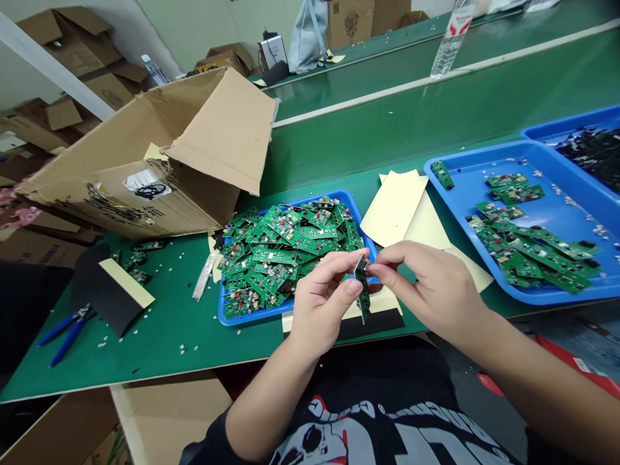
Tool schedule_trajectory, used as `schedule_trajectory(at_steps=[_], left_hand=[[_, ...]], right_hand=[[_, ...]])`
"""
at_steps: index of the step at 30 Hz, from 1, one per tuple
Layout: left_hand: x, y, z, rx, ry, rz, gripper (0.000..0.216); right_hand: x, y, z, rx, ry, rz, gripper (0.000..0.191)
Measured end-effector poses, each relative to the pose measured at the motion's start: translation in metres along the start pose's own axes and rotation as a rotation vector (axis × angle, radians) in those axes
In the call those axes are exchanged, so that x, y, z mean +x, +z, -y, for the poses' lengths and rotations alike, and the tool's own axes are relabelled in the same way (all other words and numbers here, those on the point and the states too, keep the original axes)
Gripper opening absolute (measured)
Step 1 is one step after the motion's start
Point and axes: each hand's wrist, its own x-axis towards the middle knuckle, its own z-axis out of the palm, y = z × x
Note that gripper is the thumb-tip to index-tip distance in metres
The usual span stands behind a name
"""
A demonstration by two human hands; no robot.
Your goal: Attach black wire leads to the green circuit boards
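Note:
My left hand [325, 298] pinches a small green circuit board [362, 294], held upright over the table's near edge. My right hand [431, 287] meets it from the right, fingertips closed on the board's top end. Just behind the hands, a blue tray [223, 316] is heaped with several green circuit boards [285, 248]. A black strip [372, 323] lies under the hands on the table edge.
A larger blue tray [557, 200] at right holds more boards, with another tray [571, 126] behind it. An open cardboard box [145, 168] lies on its side at left. Blue-handled pliers [68, 329], yellow sheets [402, 206], a black pad [109, 290] and a water bottle [450, 39] are on the green table.

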Motion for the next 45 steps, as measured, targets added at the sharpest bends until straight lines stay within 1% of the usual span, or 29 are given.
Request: schedule_trajectory(at_steps=[2,4,5,8,12,18,21,25,28,30,32,37,41,43,45], left_hand=[[0.0,0.0,-0.006,-0.043,-0.121,0.005,0.034],[0.001,0.001,-0.011,-0.072,-0.209,-0.004,0.036],[0.002,0.001,-0.013,-0.082,-0.235,-0.009,0.036],[0.003,0.003,-0.016,-0.122,-0.284,-0.026,0.036],[0.004,0.003,-0.016,-0.161,-0.33,-0.064,0.036],[0.006,0.003,-0.017,-0.116,-0.351,-0.09,0.029],[0.006,0.005,-0.019,-0.149,-0.371,-0.096,0.031],[0.005,0.005,-0.019,-0.199,-0.337,-0.078,0.027],[0.003,0.003,-0.016,-0.179,-0.299,-0.04,0.024],[0.003,0.0,-0.014,-0.13,-0.26,-0.013,0.023],[0.004,-0.001,-0.013,-0.074,-0.25,0.022,0.024],[0.008,-0.001,-0.016,-0.028,-0.355,0.128,0.029],[0.01,-0.002,-0.017,0.011,-0.37,0.19,0.029],[0.01,-0.004,-0.015,0.072,-0.338,0.194,0.028],[0.01,-0.005,-0.01,0.183,-0.261,0.194,0.024]], right_hand=[[0.001,-0.004,-0.002,0.072,0.032,0.064,0.003],[0.001,-0.008,-0.004,0.115,0.057,0.123,0.012],[0.002,-0.009,-0.006,0.112,0.053,0.135,0.014],[0.003,-0.012,-0.008,0.013,-0.043,0.1,0.007],[0.005,-0.016,-0.008,-0.126,-0.165,0.077,0.012],[0.009,-0.022,-0.013,-0.261,-0.268,0.072,0.015],[0.009,-0.019,-0.015,-0.258,-0.25,0.082,0.015],[0.007,-0.016,-0.015,-0.181,-0.204,0.074,0.014],[0.006,-0.017,-0.014,-0.164,-0.204,0.03,0.016],[0.005,-0.018,-0.014,-0.192,-0.223,0.0,0.017],[0.004,-0.018,-0.014,-0.232,-0.257,-0.021,0.018],[0.001,-0.018,-0.016,-0.308,-0.327,-0.027,0.021],[-0.001,-0.015,-0.017,-0.318,-0.342,-0.02,0.025],[0.0,-0.013,-0.017,-0.293,-0.346,-0.002,0.026],[0.001,-0.012,-0.016,-0.263,-0.355,0.022,0.029]])
